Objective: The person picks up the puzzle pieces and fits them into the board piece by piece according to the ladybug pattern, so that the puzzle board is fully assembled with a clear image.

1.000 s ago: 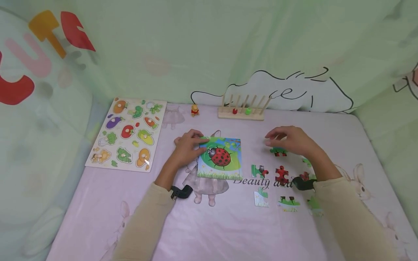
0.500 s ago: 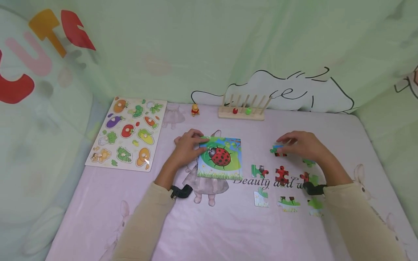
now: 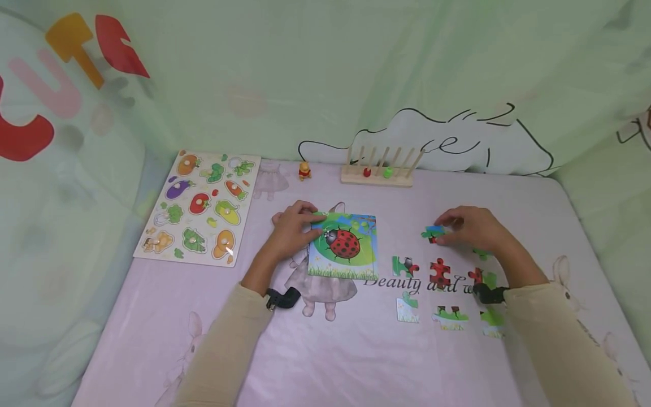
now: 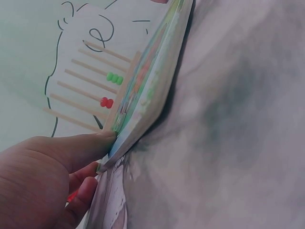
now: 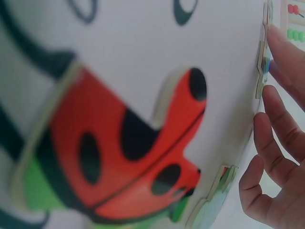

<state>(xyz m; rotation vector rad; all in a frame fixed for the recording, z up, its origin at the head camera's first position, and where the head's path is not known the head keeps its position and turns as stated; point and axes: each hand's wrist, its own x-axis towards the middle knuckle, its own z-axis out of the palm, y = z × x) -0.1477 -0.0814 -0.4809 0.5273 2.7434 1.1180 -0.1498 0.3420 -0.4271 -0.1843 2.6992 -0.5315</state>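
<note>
Head view: ladybug board (image 3: pixel 343 247) was gripped by left hand (image 3: pixel 291 233); puzzle piece (image 3: pixel 432 232), pinched by right hand (image 3: pixel 472 228), was best guided flat.

Right wrist: red puzzle piece (image 5: pixel 119 167) blurred for me, right hand (image 5: pixel 286 148) cut off. Head: that hand part-hides the blue-topped piece (image 3: pixel 432 232).

My left sleeve (image 3: pixel 221 347) and right sleeve (image 3: pixel 564 342) are long and plain beige, and beyond them I wear a left camera (image 3: pixel 290 298) and right camera (image 3: pixel 488 294), both small, black and curved.
</note>
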